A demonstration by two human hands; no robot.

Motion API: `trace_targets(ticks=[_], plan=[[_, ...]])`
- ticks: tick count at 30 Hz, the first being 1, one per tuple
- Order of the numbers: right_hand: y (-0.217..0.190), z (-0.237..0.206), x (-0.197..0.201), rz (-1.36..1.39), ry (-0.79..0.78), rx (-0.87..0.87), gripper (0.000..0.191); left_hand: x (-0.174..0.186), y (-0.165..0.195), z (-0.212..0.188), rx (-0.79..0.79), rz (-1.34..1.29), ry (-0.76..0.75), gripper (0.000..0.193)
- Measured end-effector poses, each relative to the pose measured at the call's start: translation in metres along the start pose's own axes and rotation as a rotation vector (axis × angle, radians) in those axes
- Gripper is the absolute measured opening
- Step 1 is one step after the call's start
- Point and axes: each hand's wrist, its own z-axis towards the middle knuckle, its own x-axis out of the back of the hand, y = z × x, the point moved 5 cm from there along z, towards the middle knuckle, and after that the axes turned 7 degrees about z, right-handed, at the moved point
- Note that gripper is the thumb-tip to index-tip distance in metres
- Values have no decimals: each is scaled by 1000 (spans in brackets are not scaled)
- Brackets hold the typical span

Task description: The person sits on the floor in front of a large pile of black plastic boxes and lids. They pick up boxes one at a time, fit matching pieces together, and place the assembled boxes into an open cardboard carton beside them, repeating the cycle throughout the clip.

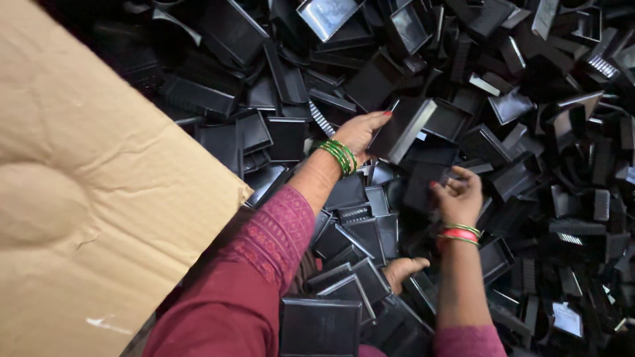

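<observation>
Overhead, looking down on a deep heap of black plastic trays that fills the frame, with a sheet of brown cardboard covering the left side. Left hand, green bangles at the wrist, is closed on a black rectangular tray: thumb on the near face, the other fingers hidden behind it. That tray stands tilted on edge, its long axis running from lower left up to upper right, away from the palm. Right hand, orange and green bangles at the wrist, sits lower and to the right with its fingers curled loosely over a dark flat piece in the pile; whether it truly grips the piece I cannot tell. The held tray lies just up and left of the right hand, near but apart, so the left hand is the nearer one. A bare foot shows among the trays below, between the two forearms.
</observation>
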Motion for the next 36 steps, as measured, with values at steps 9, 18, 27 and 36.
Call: trace_targets(ticks=[9,18,27,36], plan=[[-66,-33,-44,873,-180,-159,44,-46,-46,-9,77,112,-87,56],[-80,-44,-64,594,-158,74,47,-34,-47,-3,-244,660,238,84],[-107,-43,-58,643,-195,86,48,-37,-43,-7,-381,885,263,95],[-113,-54,-63,613,-210,252,56,-35,-59,-10,-360,1039,329,93]])
